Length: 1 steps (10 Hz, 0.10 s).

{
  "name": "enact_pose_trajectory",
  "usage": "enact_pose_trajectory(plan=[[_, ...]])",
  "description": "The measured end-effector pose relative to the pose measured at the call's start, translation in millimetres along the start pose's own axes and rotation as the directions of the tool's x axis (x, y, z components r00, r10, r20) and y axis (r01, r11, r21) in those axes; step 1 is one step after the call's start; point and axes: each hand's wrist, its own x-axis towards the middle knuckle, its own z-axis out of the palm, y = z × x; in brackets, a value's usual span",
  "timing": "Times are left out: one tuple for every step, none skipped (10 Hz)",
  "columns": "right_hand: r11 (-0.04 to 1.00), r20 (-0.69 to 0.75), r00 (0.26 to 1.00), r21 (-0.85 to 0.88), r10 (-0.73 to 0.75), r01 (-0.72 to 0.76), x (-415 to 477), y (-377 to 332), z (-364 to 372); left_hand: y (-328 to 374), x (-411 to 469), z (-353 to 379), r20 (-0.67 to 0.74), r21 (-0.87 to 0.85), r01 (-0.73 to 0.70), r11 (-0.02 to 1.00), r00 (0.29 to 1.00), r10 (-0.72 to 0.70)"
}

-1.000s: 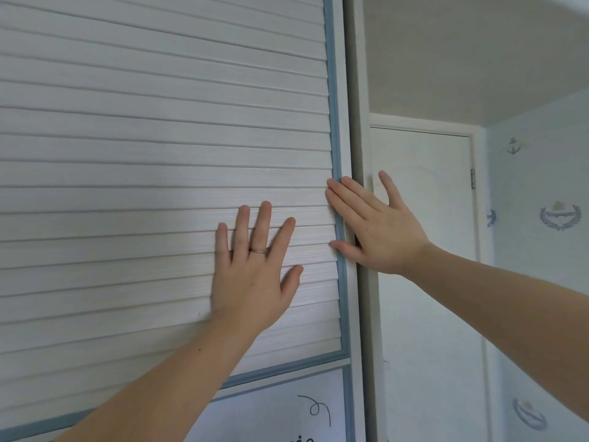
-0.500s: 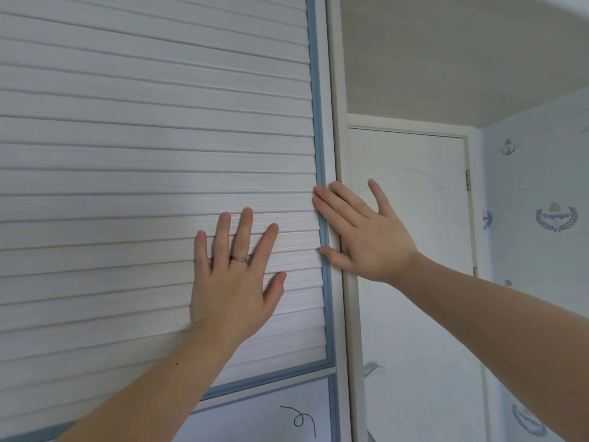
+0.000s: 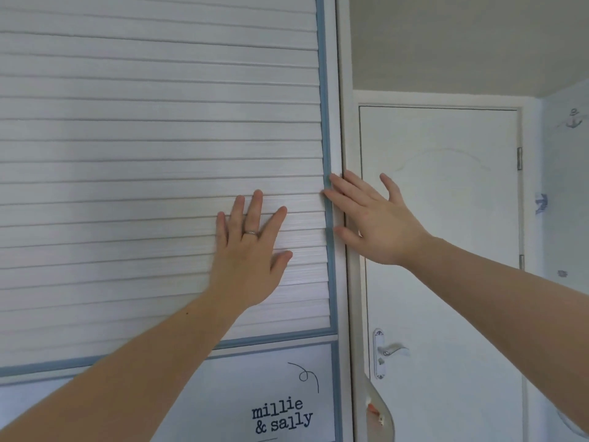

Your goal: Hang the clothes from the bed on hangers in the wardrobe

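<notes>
The wardrobe's sliding door (image 3: 127, 154) fills the left of the view, white and slatted with a blue trim. My left hand (image 3: 250, 247), a ring on one finger, presses flat on the slats with straight, spread fingers. My right hand (image 3: 373, 221) lies with straight fingers against the door's right edge and its blue trim (image 3: 323, 122). Neither hand holds anything. No clothes, hangers or bed are in view, and the wardrobe's inside is hidden behind the door.
A lower door panel (image 3: 239, 393) carries the words "millie & sally". To the right stands a shut white room door (image 3: 446, 250) with a metal handle (image 3: 387, 350). Pale wallpaper with anchor prints (image 3: 567, 218) covers the far right wall.
The view has tilted down, so the lower panel's lettering and the room door's handle now show. Both hands stay flat on the door, the right still at its edge.
</notes>
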Motion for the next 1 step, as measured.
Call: enact_pose_trajectory(plan=[[0.959,0.003,0.996,0.271,0.085,-0.083,-16.8,-16.3,-4.9,-4.0,-12.9,-24.8,0.106,-0.125,0.034,0.992,0.994,-0.02]])
